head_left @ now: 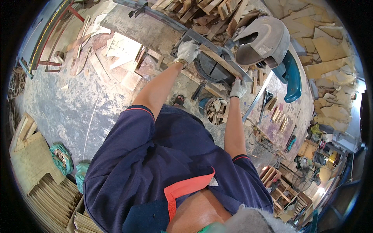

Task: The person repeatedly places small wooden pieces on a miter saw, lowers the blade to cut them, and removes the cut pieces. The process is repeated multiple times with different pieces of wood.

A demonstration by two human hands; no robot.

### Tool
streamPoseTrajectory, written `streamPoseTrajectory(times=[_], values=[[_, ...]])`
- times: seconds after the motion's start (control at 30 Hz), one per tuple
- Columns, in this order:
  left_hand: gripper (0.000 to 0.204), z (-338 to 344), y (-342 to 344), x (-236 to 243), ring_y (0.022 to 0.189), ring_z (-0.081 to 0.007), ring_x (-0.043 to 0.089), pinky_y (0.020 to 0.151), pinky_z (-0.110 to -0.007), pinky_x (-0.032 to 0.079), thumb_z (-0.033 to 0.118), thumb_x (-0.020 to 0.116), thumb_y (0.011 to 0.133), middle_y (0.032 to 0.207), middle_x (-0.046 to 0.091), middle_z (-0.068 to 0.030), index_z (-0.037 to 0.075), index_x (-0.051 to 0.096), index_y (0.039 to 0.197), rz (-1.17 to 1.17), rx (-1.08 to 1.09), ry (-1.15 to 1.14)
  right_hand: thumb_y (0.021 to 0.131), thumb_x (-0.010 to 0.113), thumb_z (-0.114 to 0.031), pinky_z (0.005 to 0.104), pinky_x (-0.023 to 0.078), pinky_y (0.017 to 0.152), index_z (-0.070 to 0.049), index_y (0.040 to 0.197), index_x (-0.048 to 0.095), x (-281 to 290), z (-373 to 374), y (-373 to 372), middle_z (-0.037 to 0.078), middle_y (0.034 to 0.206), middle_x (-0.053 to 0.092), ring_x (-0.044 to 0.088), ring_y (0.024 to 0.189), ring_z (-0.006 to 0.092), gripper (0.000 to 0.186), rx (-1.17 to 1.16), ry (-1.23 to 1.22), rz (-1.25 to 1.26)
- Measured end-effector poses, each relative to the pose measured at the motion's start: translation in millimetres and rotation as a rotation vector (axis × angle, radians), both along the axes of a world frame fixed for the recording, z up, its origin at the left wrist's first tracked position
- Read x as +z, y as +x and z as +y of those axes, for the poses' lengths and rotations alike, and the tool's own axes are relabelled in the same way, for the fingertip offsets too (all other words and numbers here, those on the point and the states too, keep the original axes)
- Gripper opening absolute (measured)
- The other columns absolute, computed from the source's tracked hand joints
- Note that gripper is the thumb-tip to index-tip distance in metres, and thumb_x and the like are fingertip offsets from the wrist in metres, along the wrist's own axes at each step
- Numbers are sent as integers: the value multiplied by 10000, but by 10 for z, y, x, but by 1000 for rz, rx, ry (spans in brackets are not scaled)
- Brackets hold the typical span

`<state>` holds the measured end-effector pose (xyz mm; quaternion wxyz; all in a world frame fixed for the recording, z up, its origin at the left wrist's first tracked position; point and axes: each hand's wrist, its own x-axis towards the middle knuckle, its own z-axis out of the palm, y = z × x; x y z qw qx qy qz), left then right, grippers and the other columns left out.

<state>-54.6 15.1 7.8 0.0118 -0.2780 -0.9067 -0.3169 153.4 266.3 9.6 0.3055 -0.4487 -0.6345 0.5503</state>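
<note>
A wooden strip (220,59) lies along the fence of a miter saw, across its dark round base (210,70). At the strip's left end is my left hand (187,51) in a white work glove, its fingers curled over that end and partly hidden. My right hand (238,89), also gloved but with bare fingertips, grips the strip's right end. The saw's grey blade guard (262,40) and teal handle (292,75) are raised to the right of the strip. A black handle (198,91) sticks out from the base toward me.
Offcuts are piled (206,19) behind the saw. Below it stands a bucket (203,105) of small wood blocks. To the right, a worktable (299,112) carries small wooden pieces and tools. Boards and scraps (120,50) lie on the left floor, with stacked thin panels (52,202) nearer me.
</note>
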Motion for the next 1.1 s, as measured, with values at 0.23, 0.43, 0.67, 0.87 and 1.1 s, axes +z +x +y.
streamPoseTrajectory(times=[0.23,0.43,0.67,0.87,1.1], values=[[434,33,-54,198,1182,-312,570,955,-497,449,454,796,773,1163,631,-77,131,744,1060,82,60,-113,914,718,-85,270,433,525,17,1059,712,-3,-13,-5,12,788,639,530,592,89,177,-41,-1,-26],[793,-49,-107,275,1306,-344,512,1110,-491,389,406,843,699,1340,580,-90,222,543,1410,536,57,-18,908,722,-87,272,439,529,27,1054,718,66,-52,13,11,786,640,540,606,90,186,-14,14,-41],[593,-26,-372,255,1361,-357,469,1185,-517,335,194,656,932,1359,559,-100,287,488,1493,459,-520,-220,903,734,-131,282,447,561,16,1078,739,147,-105,1,9,779,638,548,621,89,229,-46,17,-107],[498,-23,-316,335,1384,-390,432,1199,-533,312,242,596,991,1419,523,-147,297,507,1478,370,-449,-436,901,743,-168,277,446,578,23,1113,737,137,-67,15,21,757,642,556,622,96,285,-33,0,-150],[587,71,-285,602,1470,-407,312,1224,-486,276,423,529,1018,1556,423,-166,101,459,1504,31,-366,-402,918,750,-176,270,469,534,12,1246,681,236,-12,99,22,797,663,582,598,114,384,-136,-131,-78]])
